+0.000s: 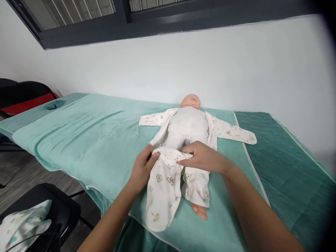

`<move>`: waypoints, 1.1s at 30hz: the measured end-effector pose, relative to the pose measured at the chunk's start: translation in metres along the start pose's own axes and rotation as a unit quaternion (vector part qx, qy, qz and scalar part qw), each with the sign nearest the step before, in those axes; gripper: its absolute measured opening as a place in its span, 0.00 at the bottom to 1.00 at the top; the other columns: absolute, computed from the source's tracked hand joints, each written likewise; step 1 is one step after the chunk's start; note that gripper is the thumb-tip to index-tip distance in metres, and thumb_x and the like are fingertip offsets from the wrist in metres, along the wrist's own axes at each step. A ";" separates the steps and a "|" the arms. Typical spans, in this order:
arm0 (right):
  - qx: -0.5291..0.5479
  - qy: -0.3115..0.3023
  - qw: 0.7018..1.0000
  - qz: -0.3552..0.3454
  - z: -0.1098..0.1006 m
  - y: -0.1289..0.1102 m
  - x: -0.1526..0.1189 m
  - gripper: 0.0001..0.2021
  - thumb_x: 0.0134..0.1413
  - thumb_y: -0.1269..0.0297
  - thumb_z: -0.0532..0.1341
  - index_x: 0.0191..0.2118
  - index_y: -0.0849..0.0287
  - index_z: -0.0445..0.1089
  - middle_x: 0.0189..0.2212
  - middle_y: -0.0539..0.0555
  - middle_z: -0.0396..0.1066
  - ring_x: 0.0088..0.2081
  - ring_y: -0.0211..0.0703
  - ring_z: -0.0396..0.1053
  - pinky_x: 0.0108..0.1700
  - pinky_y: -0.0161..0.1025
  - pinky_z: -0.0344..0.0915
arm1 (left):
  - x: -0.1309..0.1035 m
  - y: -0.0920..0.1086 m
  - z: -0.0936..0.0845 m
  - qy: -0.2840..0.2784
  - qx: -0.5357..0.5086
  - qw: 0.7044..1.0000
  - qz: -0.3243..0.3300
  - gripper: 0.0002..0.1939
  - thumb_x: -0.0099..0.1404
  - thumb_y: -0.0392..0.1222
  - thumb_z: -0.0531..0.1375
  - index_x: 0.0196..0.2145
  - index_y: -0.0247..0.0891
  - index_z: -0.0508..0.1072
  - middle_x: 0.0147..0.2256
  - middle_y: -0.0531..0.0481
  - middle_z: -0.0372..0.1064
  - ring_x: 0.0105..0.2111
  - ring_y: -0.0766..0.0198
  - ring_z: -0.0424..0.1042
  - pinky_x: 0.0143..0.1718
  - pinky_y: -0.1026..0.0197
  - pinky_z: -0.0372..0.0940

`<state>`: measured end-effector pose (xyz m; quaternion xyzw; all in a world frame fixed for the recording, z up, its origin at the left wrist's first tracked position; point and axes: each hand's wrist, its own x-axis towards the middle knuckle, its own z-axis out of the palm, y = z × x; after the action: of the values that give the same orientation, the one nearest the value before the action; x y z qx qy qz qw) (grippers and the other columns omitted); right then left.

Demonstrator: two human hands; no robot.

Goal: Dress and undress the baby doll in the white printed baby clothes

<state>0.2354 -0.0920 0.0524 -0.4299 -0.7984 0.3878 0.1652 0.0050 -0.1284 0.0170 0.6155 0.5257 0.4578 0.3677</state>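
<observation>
A baby doll (191, 101) lies on its back on a bed with a green cover (105, 140). Its white printed jacket (235, 133) is spread open, with the sleeves out to both sides over a plain white body. White printed pants (164, 196) lie over the legs. My left hand (144, 168) pinches the waistband at its left end. My right hand (201, 156) grips the waistband near the middle, between thumb and fingers. One doll foot (200, 211) sticks out of the right pant leg; the left pant leg's end lies flat with no foot showing.
A black chair (67, 206) with a printed white cloth (25, 224) stands at the lower left. Black and red seating (28, 96) is at the far left. A white wall (168, 66) rises behind the bed, under a dark window frame (157, 21).
</observation>
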 end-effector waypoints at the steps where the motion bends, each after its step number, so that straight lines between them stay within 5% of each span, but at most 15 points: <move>1: 0.001 0.010 1.000 0.006 0.000 -0.001 0.000 0.17 0.51 0.56 0.61 0.21 0.57 0.55 0.21 0.44 0.49 0.25 0.33 0.49 0.25 0.36 0.44 | 0.006 0.001 -0.001 -0.011 0.012 1.000 0.010 0.13 0.68 0.51 0.55 0.33 0.38 0.69 0.33 0.51 0.64 0.34 0.63 0.62 0.38 0.62 0.57; 8: -0.009 0.016 1.000 0.013 0.002 -0.001 0.000 0.12 0.51 0.59 0.59 0.23 0.57 0.59 0.22 0.45 0.57 0.26 0.35 0.54 0.25 0.35 0.47 | 0.021 -0.003 0.013 -0.020 0.027 0.999 0.015 0.14 0.68 0.51 0.55 0.33 0.38 0.69 0.31 0.53 0.64 0.33 0.63 0.62 0.36 0.62 0.57; 13: -0.030 -0.015 0.999 -0.029 0.001 0.000 -0.001 0.12 0.53 0.58 0.60 0.24 0.57 0.61 0.24 0.46 0.62 0.27 0.36 0.57 0.27 0.36 0.49 | -0.020 -0.007 0.017 0.037 -0.020 0.998 -0.036 0.12 0.66 0.51 0.58 0.41 0.40 0.70 0.42 0.48 0.69 0.39 0.62 0.67 0.40 0.62 0.61; 16: -0.038 -0.032 0.997 -0.060 -0.001 -0.001 -0.001 0.13 0.55 0.54 0.61 0.27 0.57 0.64 0.27 0.47 0.66 0.30 0.38 0.62 0.30 0.36 0.52 | -0.054 -0.004 0.010 0.075 -0.071 0.985 -0.138 0.17 0.63 0.53 0.62 0.43 0.41 0.69 0.37 0.50 0.70 0.35 0.62 0.68 0.35 0.63 0.61; 22: -0.068 -0.059 0.993 -0.073 -0.001 -0.003 -0.003 0.20 0.48 0.44 0.66 0.27 0.57 0.65 0.30 0.48 0.68 0.33 0.41 0.64 0.33 0.36 0.55 | -0.098 0.015 0.012 -0.024 -0.191 0.938 -0.287 0.27 0.55 0.58 0.67 0.46 0.39 0.71 0.32 0.48 0.74 0.29 0.61 0.70 0.30 0.62 0.62; 28: -0.081 -0.056 0.991 -0.090 0.000 -0.006 -0.004 0.13 0.52 0.54 0.64 0.28 0.57 0.65 0.30 0.47 0.70 0.33 0.40 0.66 0.32 0.36 0.54 | -0.091 0.031 0.028 0.000 -0.287 0.892 -0.350 0.30 0.52 0.53 0.70 0.48 0.38 0.67 0.35 0.46 0.74 0.29 0.62 0.71 0.33 0.60 0.65; 33: -0.063 -0.030 0.996 -0.064 0.001 -0.001 -0.003 0.07 0.51 0.60 0.62 0.29 0.56 0.65 0.27 0.46 0.69 0.30 0.39 0.65 0.29 0.35 0.52 | -0.075 0.032 0.029 0.006 -0.220 0.917 -0.332 0.26 0.56 0.54 0.67 0.47 0.37 0.69 0.34 0.48 0.74 0.30 0.63 0.71 0.30 0.63 0.61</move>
<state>0.2362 -0.0956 0.0529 -0.3758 -0.8518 0.3380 0.1379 0.0402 -0.2068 0.0243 0.3065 0.5884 0.4173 0.6210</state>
